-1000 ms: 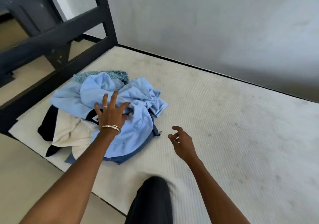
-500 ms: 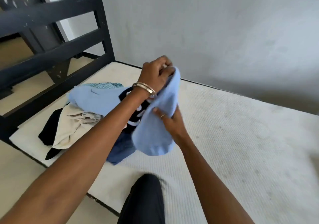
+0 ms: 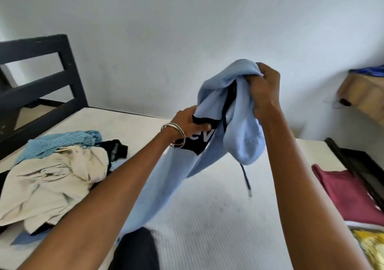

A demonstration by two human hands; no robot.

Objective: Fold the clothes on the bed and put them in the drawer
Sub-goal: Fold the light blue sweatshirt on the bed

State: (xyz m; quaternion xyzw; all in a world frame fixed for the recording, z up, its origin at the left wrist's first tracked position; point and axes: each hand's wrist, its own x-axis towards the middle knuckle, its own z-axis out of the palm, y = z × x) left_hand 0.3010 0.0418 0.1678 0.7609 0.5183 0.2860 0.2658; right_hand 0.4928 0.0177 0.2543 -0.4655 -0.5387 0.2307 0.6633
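A light blue hoodie (image 3: 245, 132) with a black panel and white letters hangs in the air above the white mattress (image 3: 207, 217). My left hand (image 3: 191, 122) grips its black-edged part, and my right hand (image 3: 264, 88) grips bunched fabric higher up. A dark drawstring dangles below the hood. On the mattress at the left lies a pile of clothes (image 3: 54, 178): a cream garment on top, a patterned blue one behind, black pieces between.
A black bed frame (image 3: 41, 78) stands at the left end, another dark rail (image 3: 357, 165) at the right. A maroon garment (image 3: 349, 192) and yellow cloth (image 3: 369, 247) lie at the right edge. A wooden box (image 3: 363, 95) stands beyond. A white wall is behind.
Both hands have lifted the blue hoodie off the pile and carried it up and to the right. The view has swung right, bringing the maroon garment into sight.
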